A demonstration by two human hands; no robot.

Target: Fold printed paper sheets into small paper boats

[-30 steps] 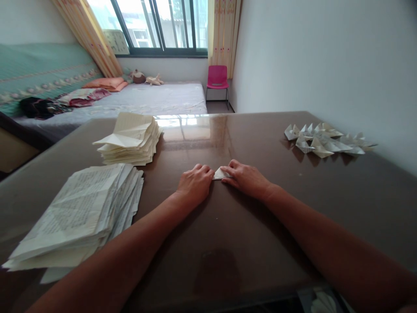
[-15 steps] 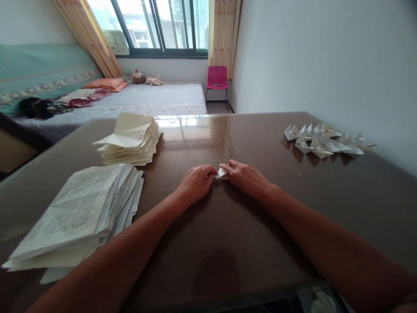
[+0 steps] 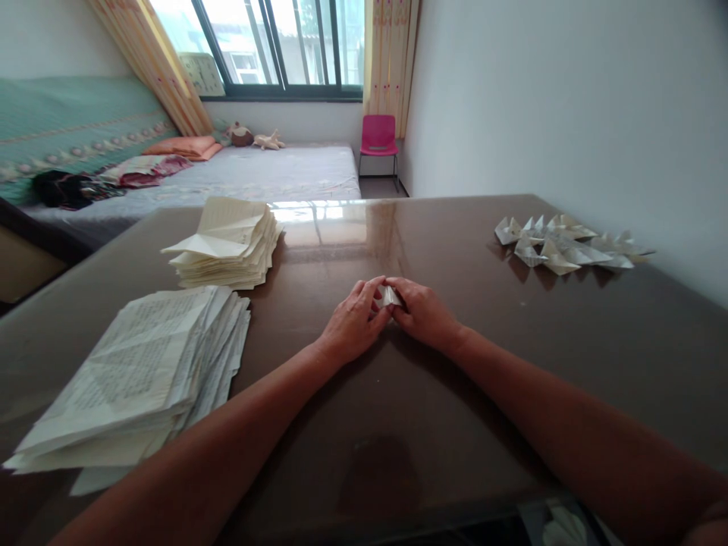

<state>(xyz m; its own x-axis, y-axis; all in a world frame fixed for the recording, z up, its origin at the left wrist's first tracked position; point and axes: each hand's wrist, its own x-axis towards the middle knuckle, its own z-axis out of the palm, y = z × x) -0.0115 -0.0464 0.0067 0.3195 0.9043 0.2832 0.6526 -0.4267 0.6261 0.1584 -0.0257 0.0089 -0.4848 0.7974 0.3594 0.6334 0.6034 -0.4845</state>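
A small folded piece of white paper is held just above the middle of the brown table. My left hand grips its left side, fingers curled and the thumb at the lower edge. From the other side my right hand pinches the same paper. The fingertips of both hands nearly meet around it, and they hide much of its shape.
At left lie a stack of handwritten sheets and, behind it, a stack of cream paper. Several folded paper pieces with pointed tips stand at the far right. Beyond the table are a bed and a pink chair.
My left hand has moved right and slightly forward and now grips the folded paper. My right hand has shifted its hold, with thumb and fingers around the paper's right side.
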